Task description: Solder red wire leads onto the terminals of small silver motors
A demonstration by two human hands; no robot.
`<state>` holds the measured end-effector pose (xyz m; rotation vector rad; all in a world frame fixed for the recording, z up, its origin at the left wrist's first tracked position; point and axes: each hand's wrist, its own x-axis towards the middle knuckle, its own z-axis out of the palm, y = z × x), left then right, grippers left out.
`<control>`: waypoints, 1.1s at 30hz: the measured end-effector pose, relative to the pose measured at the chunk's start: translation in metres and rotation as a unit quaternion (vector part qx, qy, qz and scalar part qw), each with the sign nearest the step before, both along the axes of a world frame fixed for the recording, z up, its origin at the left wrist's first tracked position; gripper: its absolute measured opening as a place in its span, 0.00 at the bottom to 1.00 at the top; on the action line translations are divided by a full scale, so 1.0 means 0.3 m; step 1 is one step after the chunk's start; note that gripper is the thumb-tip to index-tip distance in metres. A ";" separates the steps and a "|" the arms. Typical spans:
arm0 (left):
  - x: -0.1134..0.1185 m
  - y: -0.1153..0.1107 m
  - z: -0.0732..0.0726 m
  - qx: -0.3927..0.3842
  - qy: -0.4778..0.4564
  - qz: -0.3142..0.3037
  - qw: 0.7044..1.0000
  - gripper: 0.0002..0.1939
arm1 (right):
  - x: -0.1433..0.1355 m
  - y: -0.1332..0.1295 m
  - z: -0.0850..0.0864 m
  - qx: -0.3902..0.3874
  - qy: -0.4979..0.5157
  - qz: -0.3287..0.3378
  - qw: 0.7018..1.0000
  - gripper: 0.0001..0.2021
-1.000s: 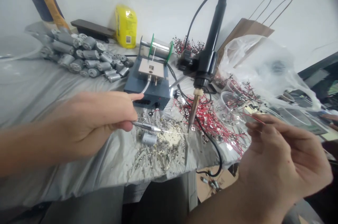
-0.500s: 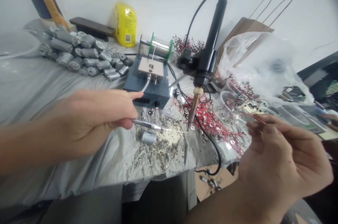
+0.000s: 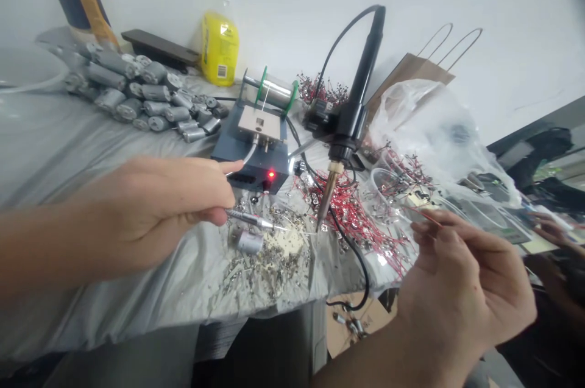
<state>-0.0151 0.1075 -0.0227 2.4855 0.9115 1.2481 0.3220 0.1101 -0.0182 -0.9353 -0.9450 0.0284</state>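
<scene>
My left hand (image 3: 178, 193) is closed around a metal solder feed pen (image 3: 249, 218), whose thin wire points right and reaches the tip of the soldering iron (image 3: 325, 202). The iron is clamped in a black stand, pointing down. A grey tube runs from the pen to the solder feeder (image 3: 249, 138), which carries a solder spool (image 3: 276, 92) and shows a lit red light. On the right, my right hand (image 3: 461, 278) pinches a thin red wire (image 3: 423, 214); a small dark part seems to be at its far end. A small silver motor (image 3: 250, 242) lies under the pen.
A heap of silver motors (image 3: 155, 92) lies at the left, before a yellow bottle (image 3: 220, 41). Red wires with metal tabs (image 3: 356, 211) spread behind the iron. A plastic bag (image 3: 425, 120) and paper bag stand right; another person's hand (image 3: 551, 226) is at far right.
The red light on the feeder has come on. The view has shifted a little, so the iron and my right hand appear further left. Both hands keep their grips.
</scene>
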 end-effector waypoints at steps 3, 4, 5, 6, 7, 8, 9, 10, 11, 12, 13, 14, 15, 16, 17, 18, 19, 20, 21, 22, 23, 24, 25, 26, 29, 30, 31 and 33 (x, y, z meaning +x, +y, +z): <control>0.000 -0.001 0.001 -0.004 -0.002 0.003 1.000 0.13 | 0.001 -0.003 0.002 -0.005 0.000 -0.001 1.000 0.05; 0.001 -0.001 0.001 -0.006 -0.002 0.001 1.000 0.13 | 0.001 -0.004 0.003 -0.006 0.001 -0.001 1.000 0.05; 0.002 -0.001 0.001 -0.007 -0.001 0.002 1.000 0.13 | 0.001 -0.004 0.003 -0.008 0.001 -0.001 1.000 0.06; 0.004 -0.001 0.001 -0.007 -0.004 0.003 1.000 0.14 | 0.001 -0.004 0.003 -0.010 0.001 -0.001 1.000 0.06; 0.005 -0.001 0.000 -0.007 -0.001 0.004 1.000 0.14 | 0.001 -0.004 0.003 -0.011 0.000 0.000 1.000 0.06; 0.006 -0.001 0.000 -0.004 0.000 0.004 1.000 0.14 | 0.001 -0.004 0.003 -0.011 0.000 0.001 1.000 0.06; 0.007 -0.001 -0.001 -0.001 0.000 0.006 1.000 0.14 | 0.000 -0.003 0.003 -0.010 0.000 0.001 1.000 0.06; 0.008 -0.001 -0.001 0.002 0.001 0.006 1.000 0.15 | -0.001 -0.002 0.002 -0.009 0.001 0.002 1.000 0.05; 0.009 -0.001 -0.001 0.006 -0.001 0.006 1.000 0.15 | -0.001 -0.001 0.002 -0.008 0.002 0.003 1.000 0.05; 0.009 -0.001 -0.002 0.010 -0.004 0.006 1.000 0.16 | -0.002 0.000 0.002 -0.007 0.002 0.003 1.000 0.05; 0.010 -0.002 -0.002 0.013 -0.006 0.005 1.000 0.16 | -0.003 0.001 0.001 -0.007 0.003 0.004 1.000 0.05; 0.011 -0.002 -0.001 0.016 -0.010 0.004 1.000 0.16 | -0.004 0.003 0.000 -0.007 0.003 0.005 1.000 0.05; 0.012 -0.003 -0.001 0.016 -0.012 0.004 1.000 0.17 | -0.004 0.004 -0.001 -0.007 0.003 0.005 1.000 0.05; 0.014 -0.005 0.000 0.015 -0.011 0.003 1.000 0.17 | -0.005 0.005 -0.002 -0.006 0.002 0.005 1.000 0.05; 0.016 -0.007 0.001 0.015 -0.015 0.005 1.000 0.18 | -0.007 0.006 -0.003 -0.005 0.002 0.003 1.000 0.05; 0.018 -0.010 0.002 0.013 -0.019 0.007 1.000 0.18 | -0.009 0.007 -0.004 -0.005 0.001 0.003 1.000 0.05; 0.021 -0.012 0.003 0.011 -0.021 0.008 1.000 0.18 | -0.011 0.009 -0.005 -0.004 0.000 0.002 1.000 0.05; 0.022 -0.014 0.005 0.009 -0.022 0.011 1.000 0.18 | -0.014 0.009 -0.005 -0.003 -0.001 0.003 1.000 0.05; 0.023 -0.016 0.007 0.008 -0.020 0.011 1.000 0.18 | -0.017 0.010 -0.006 -0.003 -0.002 0.004 1.000 0.05; 0.024 -0.017 0.008 0.007 -0.016 0.011 1.000 0.18 | -0.019 0.011 -0.006 -0.002 -0.002 0.007 1.000 0.05; 0.025 -0.018 0.010 0.007 -0.014 0.014 1.000 0.18 | -0.022 0.012 -0.006 -0.001 -0.002 0.008 1.000 0.05; 0.025 -0.018 0.012 0.008 -0.010 0.016 1.000 0.18 | -0.024 0.012 -0.006 0.001 -0.002 0.009 1.000 0.05; 0.026 -0.018 0.014 0.008 -0.008 0.018 1.000 0.18 | -0.025 0.012 -0.005 0.003 -0.001 0.009 1.000 0.05; 0.027 -0.018 0.015 0.007 -0.010 0.020 1.000 0.17 | -0.025 0.012 -0.005 0.005 -0.001 0.011 1.000 0.05; 0.030 -0.015 0.021 -0.001 -0.017 0.016 1.000 0.17 | -0.022 0.012 -0.005 0.007 0.000 0.015 1.000 0.06; 0.031 -0.015 0.022 -0.001 -0.019 0.016 1.000 0.17 | -0.021 0.012 -0.005 0.007 0.000 0.017 1.000 0.06; 0.031 -0.014 0.023 0.000 -0.019 0.018 1.000 0.18 | -0.020 0.012 -0.006 0.007 0.000 0.016 1.000 0.06; 0.031 -0.013 0.023 0.006 -0.015 0.023 1.000 0.18 | -0.021 0.012 -0.006 0.006 0.001 0.015 1.000 0.06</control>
